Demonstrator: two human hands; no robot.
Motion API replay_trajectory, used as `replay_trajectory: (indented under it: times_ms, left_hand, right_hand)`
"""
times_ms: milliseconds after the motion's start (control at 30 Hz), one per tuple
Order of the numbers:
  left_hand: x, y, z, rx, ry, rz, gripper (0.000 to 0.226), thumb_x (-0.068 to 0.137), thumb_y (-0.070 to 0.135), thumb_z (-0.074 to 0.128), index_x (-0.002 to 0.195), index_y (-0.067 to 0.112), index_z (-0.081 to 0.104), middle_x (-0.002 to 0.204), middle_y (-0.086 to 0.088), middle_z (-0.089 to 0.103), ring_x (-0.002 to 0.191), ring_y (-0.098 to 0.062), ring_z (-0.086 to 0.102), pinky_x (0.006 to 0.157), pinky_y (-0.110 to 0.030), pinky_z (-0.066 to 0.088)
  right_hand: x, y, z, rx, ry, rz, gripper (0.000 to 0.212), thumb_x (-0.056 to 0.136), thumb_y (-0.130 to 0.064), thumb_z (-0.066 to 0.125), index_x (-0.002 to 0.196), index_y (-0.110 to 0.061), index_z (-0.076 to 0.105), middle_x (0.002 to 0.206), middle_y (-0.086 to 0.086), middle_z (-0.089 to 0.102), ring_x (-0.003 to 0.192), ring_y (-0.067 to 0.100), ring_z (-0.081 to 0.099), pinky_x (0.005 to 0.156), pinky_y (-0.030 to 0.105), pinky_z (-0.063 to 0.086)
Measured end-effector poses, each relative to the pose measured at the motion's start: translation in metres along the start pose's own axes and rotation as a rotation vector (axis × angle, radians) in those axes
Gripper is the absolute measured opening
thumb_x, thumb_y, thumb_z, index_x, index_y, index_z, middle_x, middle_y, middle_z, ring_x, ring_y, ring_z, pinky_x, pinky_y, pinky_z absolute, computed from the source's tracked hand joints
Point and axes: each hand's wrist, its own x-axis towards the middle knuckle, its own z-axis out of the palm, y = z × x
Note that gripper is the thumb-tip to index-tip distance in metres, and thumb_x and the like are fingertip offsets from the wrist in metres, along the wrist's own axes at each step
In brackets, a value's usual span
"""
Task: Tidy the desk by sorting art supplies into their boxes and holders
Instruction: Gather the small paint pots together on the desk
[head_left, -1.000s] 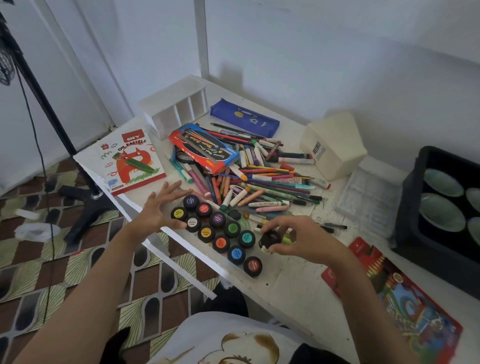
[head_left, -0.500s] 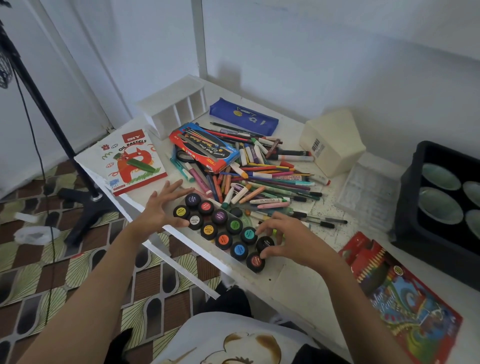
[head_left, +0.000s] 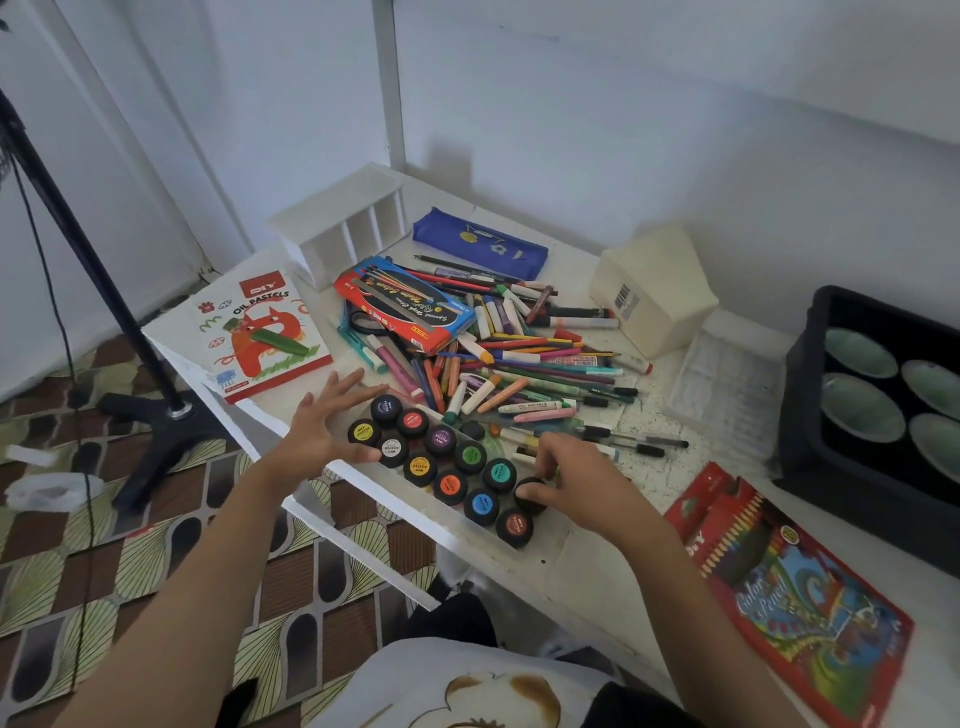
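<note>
- While the left hand (head_left: 322, 436) lies spread at the left end of the paint pots (head_left: 448, 460), its fingers (head_left: 344, 382) are straight and fanned out, holding nothing; the thumb reaches toward the white-labelled pot, though I cannot tell if it touches.
- The right hand (head_left: 576, 480) has its fingers (head_left: 541, 457) curled round a black-lidded pot (head_left: 530, 496), which sits at the right end of the far row, just beside the teal-labelled pot.
- The pots stand in two rows near the front edge of the worktop (head_left: 597, 561), running diagonally; their labels show yellow, purple, red, white, orange, green, teal and blue.
- Behind the pots lies a loose heap of pens, markers and crayons (head_left: 524, 364), crossing one another in every direction.
- A red and blue paint box (head_left: 410, 306) rests tilted on the heap's far-left side, with scissors partly tucked under it.
- An oil pastels box (head_left: 260, 338) lies flat at the worktop's left corner, well apart from the right hand.
- A white divided holder (head_left: 343, 234) lies on its side at the back left, its open compartments facing the heap; a blue pencil case (head_left: 480, 249) lies just beside it.
- A cream box (head_left: 654, 291) with a barcode stands behind the heap on the right, and a clear plastic tray (head_left: 727, 384) lies near it.
- A colour pencil box (head_left: 795, 587) lies flat to the right of the right forearm.
- A black crate (head_left: 805, 415) at the far right holds pale green bowls.
</note>
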Motion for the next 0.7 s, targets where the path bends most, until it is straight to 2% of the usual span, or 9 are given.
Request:
replay_trajectory:
  times_ms: [100,233,267,367,433,500,567,633,700]
  left_hand:
    - [0.0,0.0,-0.001,0.046,-0.005,0.011,0.093,0.029,0.083,0.069,0.116,0.057,0.05,0.15,0.014,0.022,0.144,-0.007,0.001,0.113,-0.043,-0.012]
    - [-0.001,0.003,-0.001,0.1,-0.001,-0.003,0.078,0.036,0.072,0.069,0.11,0.073,0.044,0.155,0.009,0.02,0.143,-0.005,-0.001,0.114,-0.041,-0.011]
    - [-0.002,0.003,0.0,0.123,0.008,0.004,0.079,0.038,0.07,0.067,0.113,0.071,0.043,0.156,0.008,0.02,0.143,-0.004,-0.001,0.114,-0.041,-0.011]
    - [-0.003,0.003,0.001,0.176,0.018,0.018,0.09,0.04,0.068,0.064,0.126,0.049,0.045,0.153,0.013,0.02,0.144,-0.006,-0.001,0.113,-0.04,-0.011]
    - [-0.003,0.007,-0.001,0.088,0.005,0.001,0.084,0.046,0.066,0.062,0.125,0.044,0.05,0.147,0.018,0.023,0.141,-0.002,0.003,0.113,-0.04,-0.009]
    - [-0.002,0.015,-0.002,-0.118,0.058,-0.031,0.062,0.058,0.055,0.064,0.118,0.038,0.06,0.144,0.014,0.035,0.139,-0.005,0.019,0.114,-0.043,0.004]
    - [0.003,0.026,0.001,-0.197,0.244,-0.069,0.032,0.074,0.025,0.07,0.106,0.028,0.068,0.131,0.003,0.052,0.129,-0.016,0.041,0.108,-0.038,0.029]
    - [0.005,0.037,0.007,-0.101,0.418,-0.109,0.027,0.079,0.004,0.064,0.098,0.022,0.069,0.116,-0.001,0.062,0.115,-0.02,0.053,0.098,-0.033,0.04]
    - [0.005,0.048,0.011,-0.033,0.485,-0.065,0.025,0.079,0.0,0.061,0.095,0.015,0.07,0.105,-0.003,0.066,0.103,-0.02,0.058,0.092,-0.035,0.046]
  right_hand:
    - [-0.002,0.0,0.003,0.049,0.0,0.057,0.027,0.082,-0.036,0.069,0.086,-0.019,0.048,0.09,-0.001,0.056,0.078,0.015,0.052,0.071,0.033,0.048]
    - [-0.005,0.0,0.007,0.092,0.024,0.095,0.027,0.082,-0.036,0.069,0.089,-0.019,0.05,0.09,-0.001,0.057,0.079,0.016,0.054,0.072,0.034,0.049]
    - [-0.006,0.0,0.008,0.088,0.032,0.096,0.027,0.082,-0.036,0.069,0.089,-0.019,0.05,0.09,-0.002,0.057,0.079,0.015,0.054,0.071,0.033,0.048]
    - [-0.009,-0.001,0.01,0.087,0.071,0.1,0.025,0.083,-0.034,0.068,0.089,-0.02,0.049,0.088,-0.004,0.055,0.075,0.011,0.05,0.068,0.03,0.046]
    - [-0.013,-0.002,0.013,0.098,0.118,0.108,0.024,0.084,-0.033,0.067,0.087,-0.021,0.047,0.089,-0.004,0.052,0.071,0.008,0.046,0.063,0.026,0.04]
    - [-0.018,-0.003,0.019,0.09,0.196,0.119,0.021,0.085,-0.032,0.066,0.089,-0.022,0.048,0.096,-0.004,0.05,0.074,0.007,0.045,0.066,0.024,0.038]
    - [-0.024,-0.005,0.024,0.112,0.302,0.139,0.018,0.087,-0.032,0.064,0.095,-0.021,0.053,0.103,-0.005,0.047,0.08,0.008,0.047,0.071,0.024,0.039]
    - [-0.033,-0.01,0.026,0.203,0.423,0.164,0.016,0.087,-0.03,0.064,0.097,-0.02,0.057,0.103,-0.007,0.047,0.077,0.008,0.048,0.071,0.023,0.038]
    - [-0.043,-0.014,0.026,0.253,0.518,0.179,0.013,0.087,-0.027,0.064,0.095,-0.018,0.06,0.099,-0.007,0.05,0.069,0.012,0.05,0.069,0.021,0.036]
